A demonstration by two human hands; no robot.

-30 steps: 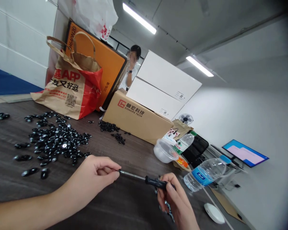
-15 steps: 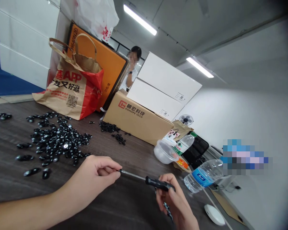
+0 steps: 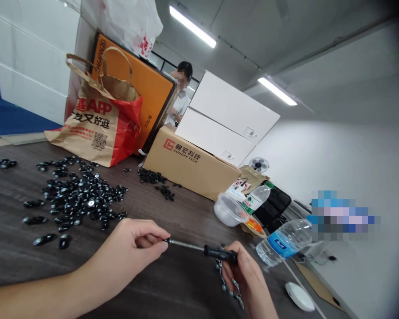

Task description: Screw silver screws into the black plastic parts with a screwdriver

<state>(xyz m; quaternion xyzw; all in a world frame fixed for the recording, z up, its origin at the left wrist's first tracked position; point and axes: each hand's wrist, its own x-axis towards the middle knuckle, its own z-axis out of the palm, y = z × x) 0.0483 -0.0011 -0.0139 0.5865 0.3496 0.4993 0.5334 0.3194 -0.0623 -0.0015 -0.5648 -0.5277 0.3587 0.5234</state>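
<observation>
My left hand (image 3: pixel 141 241) is closed in a pinch on a small black part (image 3: pixel 168 240), mostly hidden by the fingertips. The tip of a screwdriver (image 3: pixel 219 253) meets this part, its thin metal shaft running across to a black handle. My right hand (image 3: pixel 249 277) is wrapped round the rear of that handle. Under the right hand shows a row of small black and silver pieces (image 3: pixel 231 290); whether they hang from the fingers or lie on the table I cannot tell. To the left, a large heap of shiny black parts with silver screw heads (image 3: pixel 83 195) spreads over the table.
Smaller black pieces (image 3: pixel 152 176) lie before a cardboard box (image 3: pixel 189 164) with white boxes (image 3: pixel 231 113) on top. A paper bag (image 3: pixel 96 119) stands at the back left. On the right are a plastic bowl (image 3: pixel 229 210), a water bottle (image 3: pixel 281 243) and a white mouse (image 3: pixel 299 297).
My right hand's fingers have shifted round the screwdriver handle, which sits slightly further right and lies flatter. More of the row of pieces below shows. The person behind the boxes has changed posture.
</observation>
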